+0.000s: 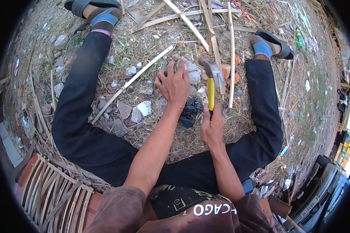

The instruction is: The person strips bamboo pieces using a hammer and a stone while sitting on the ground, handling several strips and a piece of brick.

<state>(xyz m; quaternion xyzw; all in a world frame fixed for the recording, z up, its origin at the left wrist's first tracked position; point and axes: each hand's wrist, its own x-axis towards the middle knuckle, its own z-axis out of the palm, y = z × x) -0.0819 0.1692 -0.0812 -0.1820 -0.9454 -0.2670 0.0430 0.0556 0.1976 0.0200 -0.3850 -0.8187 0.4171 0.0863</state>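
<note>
My right hand (213, 126) is wrapped round the dark lower grip of a claw hammer. The hammer (211, 91) has a yellow handle and a metal head, which is raised over the ground and slightly blurred. To its left, my left hand (174, 83) reaches palm down with bent, spread fingers at the edge of a grey stone chunk (193, 73). Its index finger and thumb tips lie against or just above the stone; anything small under them is hidden. A crumpled black plastic bag (188, 112) lies between my forearms.
Thin wooden strips (136, 83) lie scattered between my legs and beyond. Broken tile (144, 108), stones and red brick pieces (237, 60) litter the dry grass. My outstretched legs flank the spot. Bundled slats (54, 190) sit behind at left; a vehicle (318, 194) stands at right.
</note>
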